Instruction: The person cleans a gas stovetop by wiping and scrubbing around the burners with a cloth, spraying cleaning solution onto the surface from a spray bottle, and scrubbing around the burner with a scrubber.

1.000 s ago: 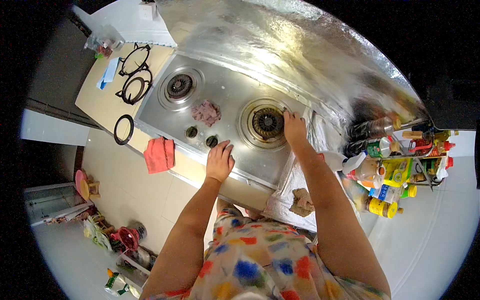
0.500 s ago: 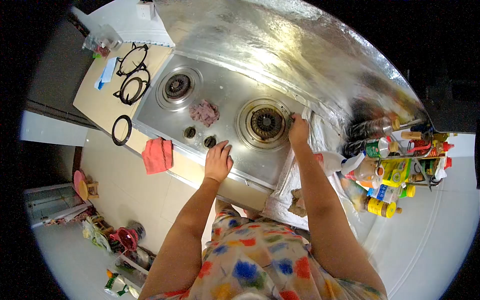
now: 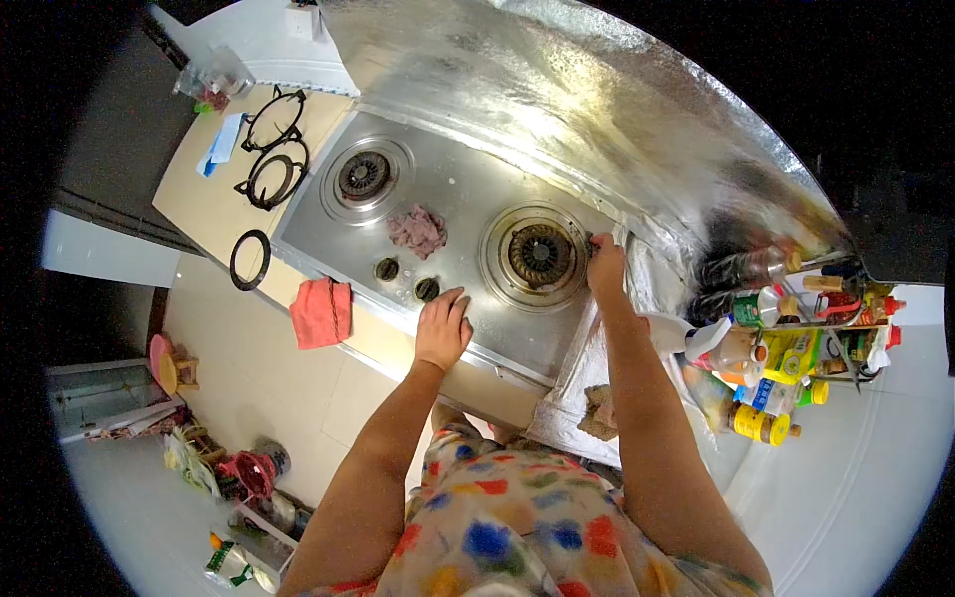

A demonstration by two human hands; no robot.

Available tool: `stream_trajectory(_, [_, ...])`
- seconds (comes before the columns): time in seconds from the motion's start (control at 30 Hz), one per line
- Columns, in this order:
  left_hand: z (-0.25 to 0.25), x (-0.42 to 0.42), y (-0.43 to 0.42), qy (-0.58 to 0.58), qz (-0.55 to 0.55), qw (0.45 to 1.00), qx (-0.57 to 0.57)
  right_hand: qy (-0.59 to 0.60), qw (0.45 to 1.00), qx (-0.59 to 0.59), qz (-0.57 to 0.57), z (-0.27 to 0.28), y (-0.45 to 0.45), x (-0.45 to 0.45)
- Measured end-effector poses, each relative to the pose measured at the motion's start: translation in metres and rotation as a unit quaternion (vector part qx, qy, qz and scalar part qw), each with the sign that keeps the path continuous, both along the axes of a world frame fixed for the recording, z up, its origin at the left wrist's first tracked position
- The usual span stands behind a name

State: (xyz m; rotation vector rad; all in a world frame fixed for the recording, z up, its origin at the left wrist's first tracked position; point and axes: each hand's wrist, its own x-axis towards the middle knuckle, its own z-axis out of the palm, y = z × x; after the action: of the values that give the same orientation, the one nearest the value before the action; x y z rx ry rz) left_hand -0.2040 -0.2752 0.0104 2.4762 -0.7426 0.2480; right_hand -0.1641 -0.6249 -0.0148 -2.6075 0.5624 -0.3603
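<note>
My left hand (image 3: 444, 328) rests with its fingers apart on the front edge of the steel stove (image 3: 468, 189), just below a black knob (image 3: 427, 290). My right hand (image 3: 606, 267) is at the stove's right side, beside the right burner (image 3: 540, 255), with its fingers closed on a small dark object whose shape I cannot make out. A crumpled pinkish rag (image 3: 418, 232) lies between the right burner and the left burner (image 3: 364, 176). Another knob (image 3: 386, 269) sits below the rag.
Black pan supports (image 3: 272, 179) and a black ring (image 3: 250, 261) lie on the left counter. A red cloth (image 3: 321, 312) hangs at its edge. To the right are a spray bottle (image 3: 708, 339), a brown cloth (image 3: 598, 413) and several condiment bottles (image 3: 760, 424).
My right hand has moved slightly down and outward, away from the right burner toward the stove's right edge. My left hand stays by the knob. The view has shifted a little.
</note>
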Motion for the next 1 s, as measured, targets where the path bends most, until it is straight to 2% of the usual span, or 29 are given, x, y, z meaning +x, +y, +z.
stream_trajectory(0.07, [0.001,0.0,0.0,0.002,0.002,1.0,-0.001,0.041,0.998,-0.015,-0.042,0.017,0.014,-0.004])
stream_trajectory(0.3, [-0.001,-0.001,-0.001,-0.001,0.002,1.0,0.007,-0.032,0.996,-0.005,0.081,-0.009,0.011,0.042])
stream_trajectory(0.4, [-0.003,-0.001,-0.001,-0.008,0.002,1.0,0.005,0.009,0.995,-0.007,0.102,0.028,0.029,0.023])
stream_trajectory(0.5, [-0.005,-0.001,0.0,-0.004,0.002,1.0,0.005,0.022,0.991,-0.032,0.125,0.02,0.026,0.004])
stream_trajectory(0.6, [-0.005,0.0,0.001,-0.001,0.003,1.0,0.02,-0.026,0.99,-0.058,0.124,0.012,0.027,-0.013])
stream_trajectory(0.63, [-0.005,-0.001,0.0,0.0,0.004,1.0,0.018,-0.028,0.997,0.033,0.071,0.014,0.03,-0.015])
stream_trajectory(0.7, [-0.003,-0.001,0.0,0.002,0.008,1.0,0.016,-0.032,0.976,0.214,-0.033,0.015,0.036,-0.014])
stream_trajectory(0.8, [-0.005,0.0,0.001,0.005,0.004,1.0,0.013,-0.053,0.995,-0.061,0.063,0.007,0.029,-0.014])
stream_trajectory(1.0, [-0.004,0.0,0.0,0.025,0.011,1.0,0.009,-0.013,0.987,-0.076,0.143,-0.004,0.0,0.026])
